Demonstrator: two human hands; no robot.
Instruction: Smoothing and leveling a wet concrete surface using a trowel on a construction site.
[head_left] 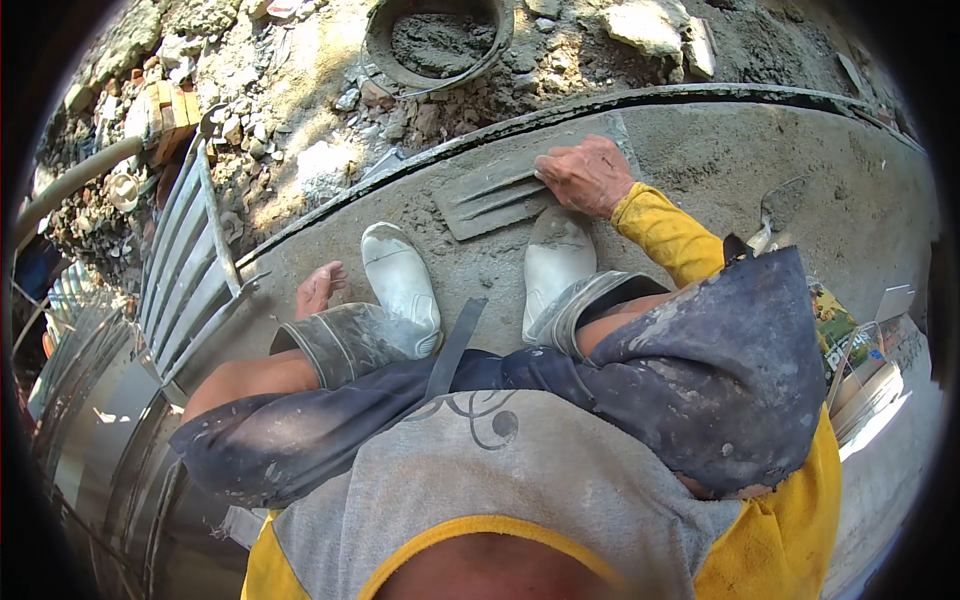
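Observation:
My right hand point(590, 177) is closed round the handle of a grey rectangular plastering float point(478, 207). The float lies flat on a wet-looking grey cement surface point(700, 150), just beyond my right boot point(557, 255). My left hand point(320, 288) is low beside my left boot point(395, 270); its fingers reach out with nothing seen in them, and part of it is hidden behind my rolled boot top. A trowel point(766, 222) rests on the cement to the right, its blade smeared grey.
A bucket point(376, 48) of grey mortar stands on rubble beyond the slab's raised edge point(640, 98). At left leans a metal grille point(190, 265) near orange bricks point(172, 110). A patterned bag point(833, 328) and a white container point(868, 400) sit at right.

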